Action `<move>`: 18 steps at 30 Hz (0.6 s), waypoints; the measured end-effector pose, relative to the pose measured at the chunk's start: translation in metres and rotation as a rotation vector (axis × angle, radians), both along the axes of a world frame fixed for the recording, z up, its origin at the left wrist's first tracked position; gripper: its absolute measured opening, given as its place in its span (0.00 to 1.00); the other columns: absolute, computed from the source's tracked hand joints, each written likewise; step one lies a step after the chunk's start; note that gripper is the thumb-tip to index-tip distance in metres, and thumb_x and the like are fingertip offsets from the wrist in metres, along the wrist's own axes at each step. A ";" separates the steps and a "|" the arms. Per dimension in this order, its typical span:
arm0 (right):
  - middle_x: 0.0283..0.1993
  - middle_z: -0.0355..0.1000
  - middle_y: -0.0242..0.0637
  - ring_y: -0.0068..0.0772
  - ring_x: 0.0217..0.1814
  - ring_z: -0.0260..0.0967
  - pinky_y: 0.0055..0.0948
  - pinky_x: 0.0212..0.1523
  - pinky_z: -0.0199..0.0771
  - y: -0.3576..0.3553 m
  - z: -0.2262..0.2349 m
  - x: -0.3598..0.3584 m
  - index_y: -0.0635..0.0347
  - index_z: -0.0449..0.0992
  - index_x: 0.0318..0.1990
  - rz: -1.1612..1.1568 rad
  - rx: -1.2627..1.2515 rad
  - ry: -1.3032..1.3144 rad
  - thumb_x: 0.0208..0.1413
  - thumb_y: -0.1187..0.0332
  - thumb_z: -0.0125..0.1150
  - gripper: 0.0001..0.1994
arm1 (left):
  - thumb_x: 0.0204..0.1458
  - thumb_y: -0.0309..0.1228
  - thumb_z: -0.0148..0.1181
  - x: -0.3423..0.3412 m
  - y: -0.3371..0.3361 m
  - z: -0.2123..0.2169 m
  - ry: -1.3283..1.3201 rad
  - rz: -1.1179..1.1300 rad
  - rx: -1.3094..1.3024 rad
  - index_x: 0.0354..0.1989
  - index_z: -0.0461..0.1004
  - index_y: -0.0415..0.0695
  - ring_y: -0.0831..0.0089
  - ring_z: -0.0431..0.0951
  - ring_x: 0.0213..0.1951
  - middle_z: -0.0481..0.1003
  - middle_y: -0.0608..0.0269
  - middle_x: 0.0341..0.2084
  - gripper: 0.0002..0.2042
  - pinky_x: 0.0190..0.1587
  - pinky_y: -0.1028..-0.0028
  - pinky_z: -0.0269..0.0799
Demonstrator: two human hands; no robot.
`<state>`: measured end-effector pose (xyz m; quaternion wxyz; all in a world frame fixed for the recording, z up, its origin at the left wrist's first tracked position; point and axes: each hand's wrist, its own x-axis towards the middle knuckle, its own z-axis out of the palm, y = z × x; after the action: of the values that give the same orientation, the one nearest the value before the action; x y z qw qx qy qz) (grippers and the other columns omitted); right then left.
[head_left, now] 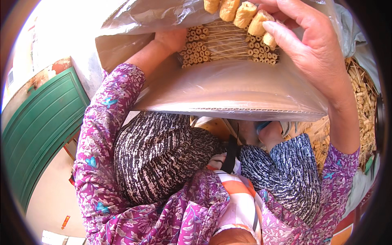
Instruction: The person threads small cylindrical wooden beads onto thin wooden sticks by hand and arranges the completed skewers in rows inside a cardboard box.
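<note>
A cardboard box [228,111] lined with clear plastic stands open before my knees. Inside it, hollow tan rolls are stacked in two blocks, the left block [196,50] and the right block [261,53], with thin wooden sticks [226,38] spanning between them. My right hand [310,45] is raised over the box's right side. Its thumb and fingers close on a row of tan puffy rolls [246,15], which runs to the upper edge of the view. My left hand [171,40] reaches into the box beside the left block, and its fingers are mostly hidden.
A heap of loose skewered rolls [361,106] lies on the right, continuing below the box's right side. Clear plastic lining [163,16] stands up along the far rim. At the left is a green door [45,126]. My patterned trouser legs [159,159] are close under the box.
</note>
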<state>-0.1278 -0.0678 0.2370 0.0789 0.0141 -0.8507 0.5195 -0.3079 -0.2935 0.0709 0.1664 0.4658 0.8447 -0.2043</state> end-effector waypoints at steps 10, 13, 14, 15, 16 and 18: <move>0.45 0.73 0.35 0.22 0.45 0.70 0.21 0.46 0.70 -0.006 0.013 0.017 0.64 0.72 0.57 -0.086 0.034 -0.161 0.57 0.80 0.53 0.18 | 0.52 0.29 0.54 0.014 0.014 0.025 -0.185 -0.070 -0.034 0.35 0.79 0.40 0.55 0.81 0.38 0.80 0.48 0.32 0.09 0.42 0.61 0.76; 0.47 0.73 0.32 0.20 0.47 0.69 0.21 0.50 0.68 -0.008 0.016 0.024 0.62 0.72 0.58 -0.098 0.066 -0.175 0.58 0.78 0.54 0.19 | 0.54 0.32 0.52 0.032 0.010 0.038 -0.397 0.007 -0.196 0.37 0.79 0.40 0.51 0.80 0.40 0.79 0.47 0.33 0.11 0.45 0.59 0.75; 0.48 0.73 0.31 0.20 0.48 0.68 0.21 0.51 0.67 -0.008 0.017 0.026 0.62 0.72 0.59 -0.101 0.073 -0.181 0.58 0.78 0.54 0.20 | 0.55 0.34 0.51 0.036 0.008 0.039 -0.495 0.045 -0.260 0.38 0.79 0.40 0.50 0.80 0.41 0.79 0.46 0.35 0.12 0.46 0.58 0.74; 0.49 0.73 0.30 0.19 0.49 0.68 0.20 0.52 0.67 -0.011 0.019 0.027 0.61 0.72 0.59 -0.113 0.081 -0.192 0.58 0.78 0.54 0.20 | 0.55 0.34 0.51 0.041 0.001 0.036 -0.664 0.023 -0.221 0.39 0.79 0.41 0.50 0.79 0.42 0.79 0.47 0.36 0.13 0.47 0.58 0.74; 0.49 0.73 0.31 0.20 0.49 0.68 0.21 0.53 0.67 -0.009 0.022 0.029 0.61 0.72 0.59 -0.104 0.077 -0.210 0.58 0.78 0.54 0.20 | 0.55 0.34 0.50 0.045 -0.009 0.034 -0.828 0.000 -0.183 0.40 0.79 0.41 0.49 0.78 0.43 0.79 0.47 0.38 0.13 0.48 0.58 0.73; 0.50 0.73 0.31 0.21 0.50 0.68 0.21 0.53 0.67 -0.008 0.024 0.031 0.62 0.72 0.59 -0.091 0.095 -0.216 0.57 0.78 0.54 0.20 | 0.55 0.34 0.49 0.048 -0.019 0.037 -0.940 -0.039 -0.207 0.43 0.78 0.41 0.50 0.77 0.46 0.78 0.48 0.41 0.14 0.51 0.58 0.72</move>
<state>-0.0971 -0.0756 0.2607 0.0095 -0.0771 -0.8776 0.4730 -0.2603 -0.3124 0.1076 0.5719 0.5044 0.6444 -0.0579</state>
